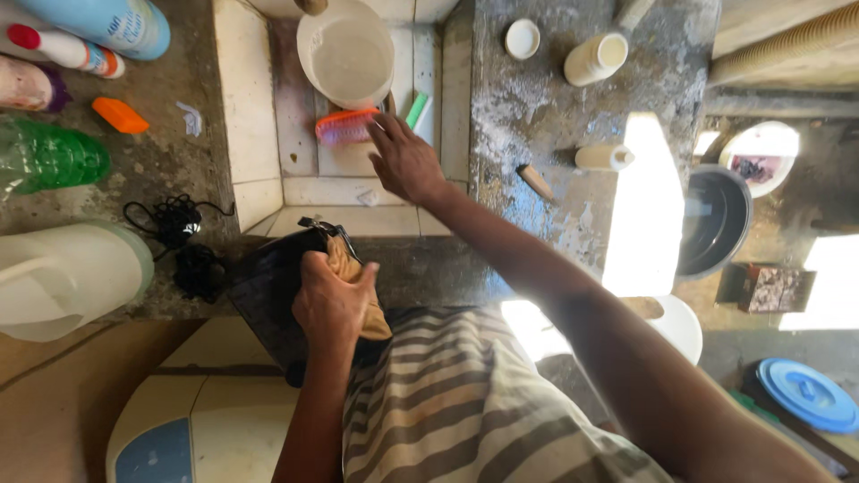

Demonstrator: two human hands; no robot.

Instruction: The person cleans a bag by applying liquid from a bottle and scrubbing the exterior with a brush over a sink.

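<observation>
My left hand [333, 302] grips a tan cloth [358, 284] and a black bag-like item [268, 286] against the front edge of the concrete counter. My right hand [404, 161] reaches out over the tiled sink [255, 143], fingers spread, its fingertips at an orange scrubbing brush [344, 126] lying in the basin. A white bowl [344, 54] with cloudy water sits just beyond the brush. A green and white object [418, 110] lies beside my right hand's fingers.
Left counter: bottles [98, 27], a green plastic bottle [49, 156], an orange lid [119, 115], a black cord [174, 219], a white jug [67, 277]. Right counter: white cap [522, 38], two white bottles [595, 59]. Below right: dark basin [716, 219], blue lid [810, 394].
</observation>
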